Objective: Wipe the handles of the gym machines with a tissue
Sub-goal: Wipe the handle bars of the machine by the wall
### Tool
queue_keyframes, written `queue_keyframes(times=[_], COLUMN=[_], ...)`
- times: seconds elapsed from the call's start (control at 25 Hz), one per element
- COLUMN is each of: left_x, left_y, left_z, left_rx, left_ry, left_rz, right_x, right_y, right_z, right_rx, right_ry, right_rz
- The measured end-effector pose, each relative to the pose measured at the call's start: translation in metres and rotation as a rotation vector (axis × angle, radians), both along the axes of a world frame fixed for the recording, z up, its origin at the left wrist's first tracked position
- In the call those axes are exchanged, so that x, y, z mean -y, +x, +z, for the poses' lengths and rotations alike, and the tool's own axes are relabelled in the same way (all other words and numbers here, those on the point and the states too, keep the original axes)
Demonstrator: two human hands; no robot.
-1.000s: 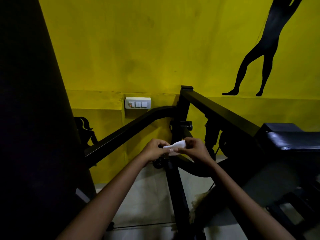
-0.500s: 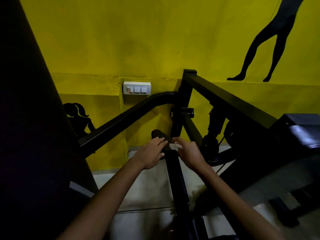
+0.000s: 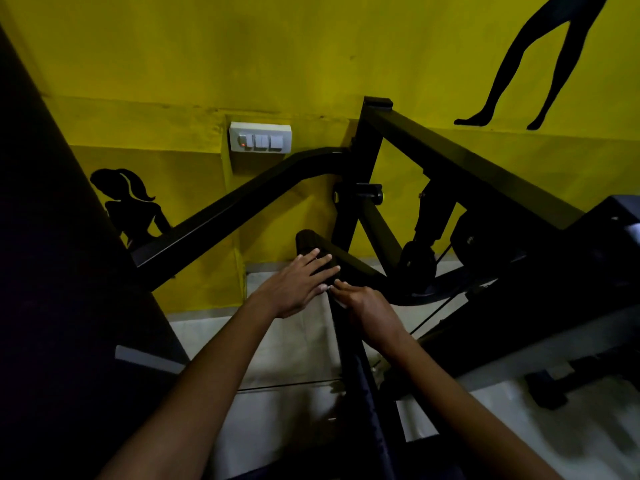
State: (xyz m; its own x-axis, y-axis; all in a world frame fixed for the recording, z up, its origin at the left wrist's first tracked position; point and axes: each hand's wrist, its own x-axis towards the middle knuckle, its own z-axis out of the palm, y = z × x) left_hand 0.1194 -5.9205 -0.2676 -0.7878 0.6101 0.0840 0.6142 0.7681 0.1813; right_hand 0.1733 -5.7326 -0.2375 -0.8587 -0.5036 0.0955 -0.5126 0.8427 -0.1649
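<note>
- Left hand: fingers straight and spread, laid flat over the black handle of the gym machine; it grips nothing.
- Right hand: fingers curled, tips just beside the left hand's fingertips, over the dark upright bar of the frame.
- Tissue: only a small pale sliver shows under the right hand's fingers; the grip itself cannot be made out clearly.
- Handle: a short, round-ended black grip, projecting left of the frame post, low against the yellow wall.
- Surroundings: white switch plate on the wall above; black silhouette figures painted on the wall; pale floor beneath.
</note>
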Motion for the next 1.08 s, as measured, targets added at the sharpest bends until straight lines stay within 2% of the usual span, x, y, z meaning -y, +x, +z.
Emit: queue_keyframes(times=[0.32,0.68,0.88,1.08], left_x=[-0.005,-0.005,-0.014,-0.021], left_y=[0.0,0.001,0.01,0.029], left_z=[-0.004,-0.009,-0.01,-0.005], left_rx=[-0.002,-0.022,0.055,0.1], left_ry=[0.005,-0.013,0.145,0.225], left_rz=[0.006,-0.016,0.045,0.112], right_x=[0.006,0.005,0.005,-0.005], right_y=[0.013,0.027,0.046,0.071], right_z=[0.002,0.007,0.009,0.009], right_rx=[-0.064,-0.06,-0.089,-0.069], right_ry=[0.034,-0.072,-0.031,-0.001], right_rz=[-0.014,0.013,-0.011,0.015])
